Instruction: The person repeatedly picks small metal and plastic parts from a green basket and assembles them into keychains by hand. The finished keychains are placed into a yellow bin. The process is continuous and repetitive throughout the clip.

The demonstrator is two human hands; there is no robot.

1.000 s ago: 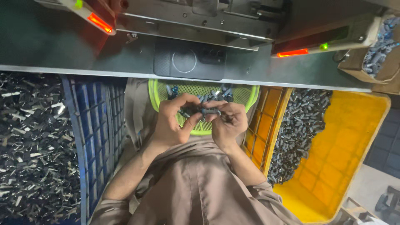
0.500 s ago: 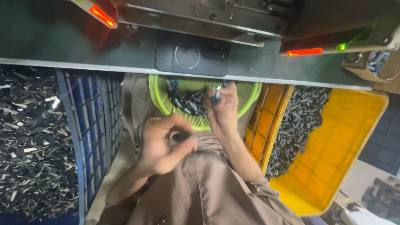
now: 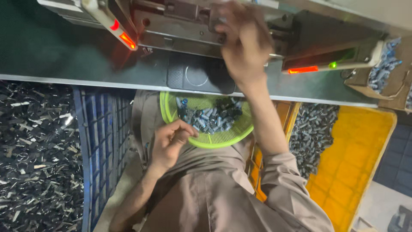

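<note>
A round lime-green plastic mesh basket (image 3: pixel 223 139) of small grey-blue metal cylinders (image 3: pixel 210 118) is rested on the lap; the curled left hand (image 3: pixel 171 139) touches its rim, while the right hand (image 3: pixel 242 43), blurred, grip unclear, is raised at the steel machine (image 3: pixel 180 23).

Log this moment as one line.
left hand: at green basket rim | right hand: raised to machine | small parts: in basket

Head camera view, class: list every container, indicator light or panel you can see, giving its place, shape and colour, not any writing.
Green mesh basket: on the lap, round, holding small grey parts; left hand at its rim.
Yellow crate: right, rectangular, partly filled with dark parts.
Blue crate: left, slatted.
Cardboard box: far right on the bench, brown.
Red light bar: beside a green lamp, right of the right hand.
Dark panel: bench front, square.
</note>
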